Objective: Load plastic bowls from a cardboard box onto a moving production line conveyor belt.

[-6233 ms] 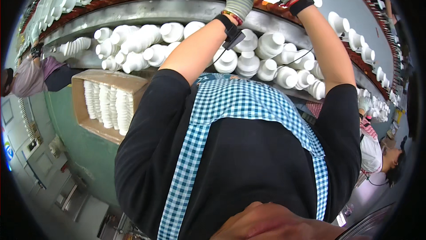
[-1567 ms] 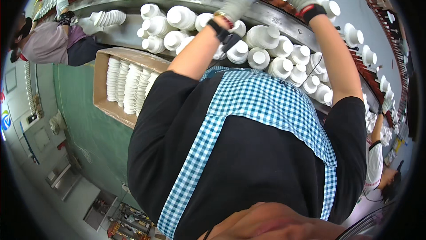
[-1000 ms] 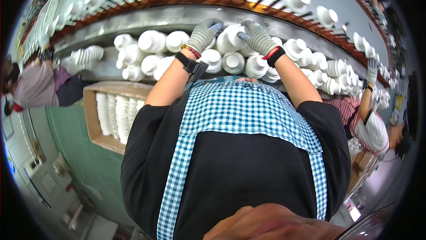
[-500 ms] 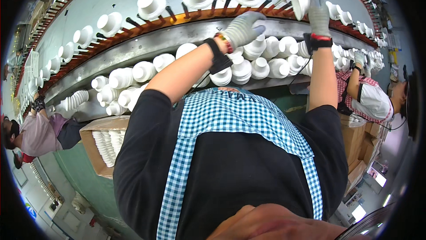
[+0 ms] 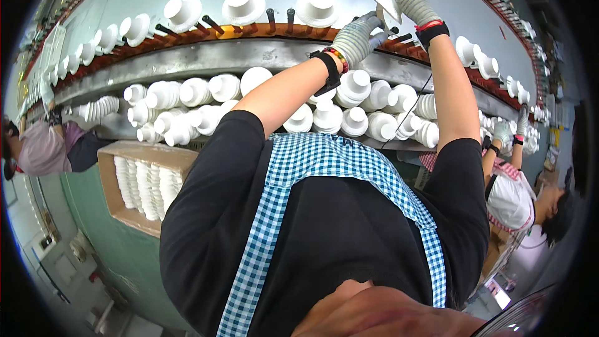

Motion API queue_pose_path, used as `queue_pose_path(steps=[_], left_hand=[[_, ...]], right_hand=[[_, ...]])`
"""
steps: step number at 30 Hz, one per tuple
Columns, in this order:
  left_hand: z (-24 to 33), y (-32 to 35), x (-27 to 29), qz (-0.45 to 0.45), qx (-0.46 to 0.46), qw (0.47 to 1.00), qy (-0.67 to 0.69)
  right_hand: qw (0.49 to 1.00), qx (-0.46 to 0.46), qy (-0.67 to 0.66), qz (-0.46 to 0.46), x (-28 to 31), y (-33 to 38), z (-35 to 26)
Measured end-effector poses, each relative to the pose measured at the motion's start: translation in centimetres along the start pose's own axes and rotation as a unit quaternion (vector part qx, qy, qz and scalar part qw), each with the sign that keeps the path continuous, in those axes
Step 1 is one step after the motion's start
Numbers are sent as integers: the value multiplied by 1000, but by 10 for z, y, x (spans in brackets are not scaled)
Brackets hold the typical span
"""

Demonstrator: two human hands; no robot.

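Note:
My right hand [image 5: 413, 3], in a pale grey glove, grips a white hat-shaped piece [image 5: 387, 6] by its rim, tilted above the rail's edge. My left hand [image 5: 355, 41], gloved too, reaches in beneath the piece from the left, thumb and fingers apart. Its fingertips are close to the piece's underside and a metal holder [image 5: 391, 24]; whether they touch is hard to see. More white hat-shaped pieces [image 5: 317, 8] stand along the orange-brown rail [image 5: 246, 30], which carries dark-tipped pegs.
Stacked white pieces [image 5: 354, 87] lie in the metal trough nearer me. At the left is a cardboard box [image 5: 153, 152] with stacked white pieces. One co-worker [image 5: 43, 144] is at far left, another [image 5: 515, 193] at right, both beside the line. A thin cable [image 5: 415, 106] hangs near my right arm.
My right hand has moved left and slightly up with the white piece, which is now tilted. My left hand has moved right toward it. The pieces on the rail have shifted left.

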State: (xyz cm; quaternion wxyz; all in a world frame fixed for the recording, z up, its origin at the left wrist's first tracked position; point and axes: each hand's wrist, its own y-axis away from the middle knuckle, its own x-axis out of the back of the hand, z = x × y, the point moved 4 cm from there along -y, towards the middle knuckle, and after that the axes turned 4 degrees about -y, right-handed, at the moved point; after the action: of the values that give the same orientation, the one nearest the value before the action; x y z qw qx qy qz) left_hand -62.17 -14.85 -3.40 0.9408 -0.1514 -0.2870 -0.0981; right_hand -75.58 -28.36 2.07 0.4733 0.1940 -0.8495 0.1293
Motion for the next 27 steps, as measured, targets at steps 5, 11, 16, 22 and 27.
queue_pose_path(steps=[5, 11, 16, 22, 27], left_hand=[[-13, 26, 15, 17, 66, 997, -45], [-15, 33, 31, 212, -22, 970, -115], [-47, 38, 48, 172, 27, 983, 63], [-77, 62, 90, 112, 46, 982, 143], [-91, 73, 124, 141, 102, 984, -46]], right_hand=[[997, 58, -4, -44, -20, -8, -45], [990, 87, 111, -10, -25, -23, -74], [931, 232, 263, -97, -44, -44, -89], [989, 98, 35, -104, -69, -57, -134], [973, 161, 162, 16, -80, -20, -199]])
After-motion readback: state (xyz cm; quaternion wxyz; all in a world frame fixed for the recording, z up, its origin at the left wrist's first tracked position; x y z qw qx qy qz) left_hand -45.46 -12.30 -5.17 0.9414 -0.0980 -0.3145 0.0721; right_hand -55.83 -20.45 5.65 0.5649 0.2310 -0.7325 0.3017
